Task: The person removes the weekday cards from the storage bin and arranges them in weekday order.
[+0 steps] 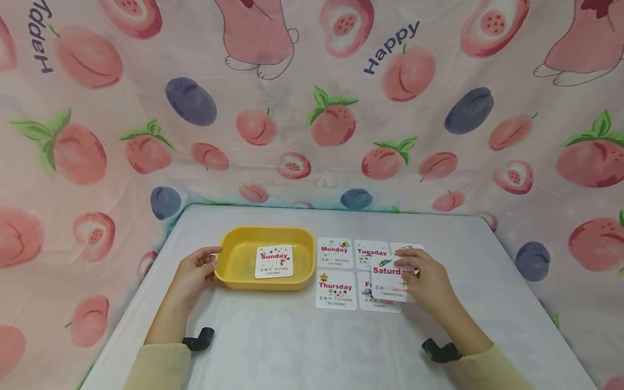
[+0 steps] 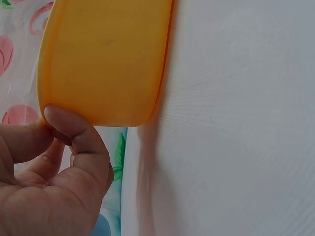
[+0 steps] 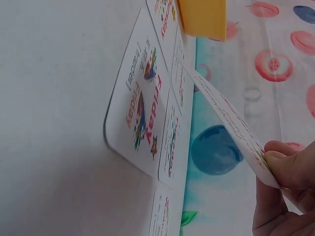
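At its left end, my left hand (image 1: 192, 276) grips the rim of a yellow plastic tray (image 1: 238, 262) between thumb and fingers. A white "Sunday" card (image 1: 274, 262) lies inside the tray. My right hand (image 1: 433, 280) pinches a "Saturday" card (image 1: 389, 283) by its right edge. That card is tilted above the table in the right wrist view, overlapping "Friday" (image 1: 380, 310) and "Tuesday" (image 1: 371, 248) in the head view. "Monday" (image 1: 334, 253) and "Thursday" (image 1: 336, 291) lie beside the tray. The top-row card at the right (image 1: 408, 245) is mostly hidden by my hand.
A white cloth covers the table (image 1: 302, 346). Behind it hangs a fruit-patterned curtain (image 1: 287, 135), which also runs along both sides. The laid cards stand in two rows just right of the tray. A black wrist mount (image 1: 200, 339) sits at each sleeve.
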### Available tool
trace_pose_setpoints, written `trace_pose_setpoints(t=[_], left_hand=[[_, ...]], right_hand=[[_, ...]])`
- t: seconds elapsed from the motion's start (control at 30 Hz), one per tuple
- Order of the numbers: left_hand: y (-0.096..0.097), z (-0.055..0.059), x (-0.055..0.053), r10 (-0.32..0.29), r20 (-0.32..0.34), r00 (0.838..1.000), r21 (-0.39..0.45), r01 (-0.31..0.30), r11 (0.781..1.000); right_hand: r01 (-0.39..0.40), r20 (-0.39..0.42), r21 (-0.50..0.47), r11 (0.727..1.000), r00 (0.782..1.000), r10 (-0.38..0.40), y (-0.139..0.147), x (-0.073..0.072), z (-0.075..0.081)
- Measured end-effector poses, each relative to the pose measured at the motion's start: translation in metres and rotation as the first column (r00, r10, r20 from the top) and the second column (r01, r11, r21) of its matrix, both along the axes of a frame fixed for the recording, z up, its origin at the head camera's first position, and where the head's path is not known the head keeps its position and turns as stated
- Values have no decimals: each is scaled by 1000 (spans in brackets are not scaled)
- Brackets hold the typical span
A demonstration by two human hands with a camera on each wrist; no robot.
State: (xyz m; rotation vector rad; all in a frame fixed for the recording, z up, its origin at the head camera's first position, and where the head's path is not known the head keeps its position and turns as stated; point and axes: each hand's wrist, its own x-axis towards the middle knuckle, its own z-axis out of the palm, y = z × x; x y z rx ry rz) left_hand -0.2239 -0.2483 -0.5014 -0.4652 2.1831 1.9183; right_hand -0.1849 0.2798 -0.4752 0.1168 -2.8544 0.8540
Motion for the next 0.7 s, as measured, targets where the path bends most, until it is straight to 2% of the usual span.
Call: trace_pose_setpoints(t=[0.3,0.7], left_hand=[[1,0,0,0,-5,1000,-2,0,1000],[0,-1,-1,5,-7,1000,-4,-5,1000]], right_hand=[[9,-6,31,999,1000,-9,20,5,-4],[17,37,63,998,999,-20,43,13,-6]])
